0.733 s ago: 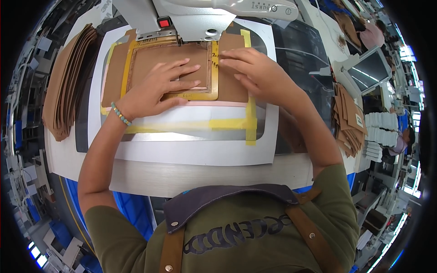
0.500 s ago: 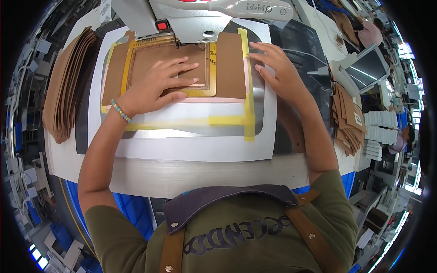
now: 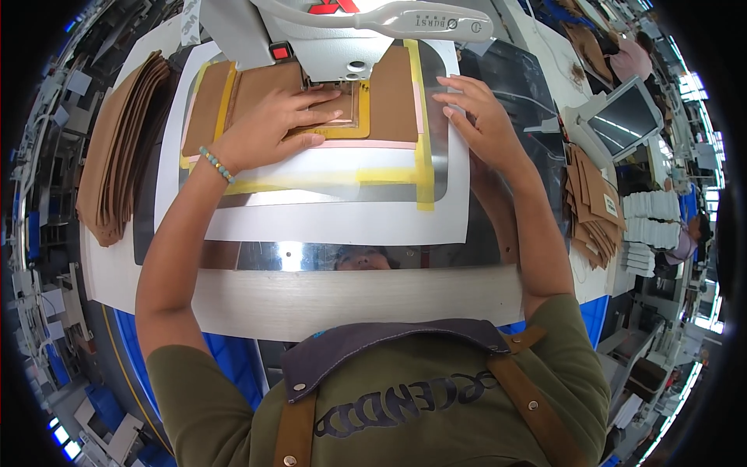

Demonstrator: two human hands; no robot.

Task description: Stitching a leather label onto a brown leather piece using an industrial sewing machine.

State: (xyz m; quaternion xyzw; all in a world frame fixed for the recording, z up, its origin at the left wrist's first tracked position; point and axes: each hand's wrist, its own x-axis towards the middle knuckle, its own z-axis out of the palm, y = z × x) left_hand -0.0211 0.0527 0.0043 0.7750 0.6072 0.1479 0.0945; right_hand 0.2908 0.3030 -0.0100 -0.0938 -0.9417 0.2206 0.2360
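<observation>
Currently, one machine head (image 3: 327, 47) overhangs one yellow frame (image 3: 364, 109) on one brown panel (image 3: 394, 105); two brown stacks (image 3: 124, 152) flank the frame. Flat across it, the left hand (image 3: 268, 128) grips nothing; right of it, the right hand (image 3: 481, 113), fingers parted, is empty.

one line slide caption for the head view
At a white machine head, left hand spread over a yellow frame and brown sheet, right hand open alongside.

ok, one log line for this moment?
left hand: palm down over yellow frame | right hand: empty, right of brown panel | machine head: hides part of frame
</observation>
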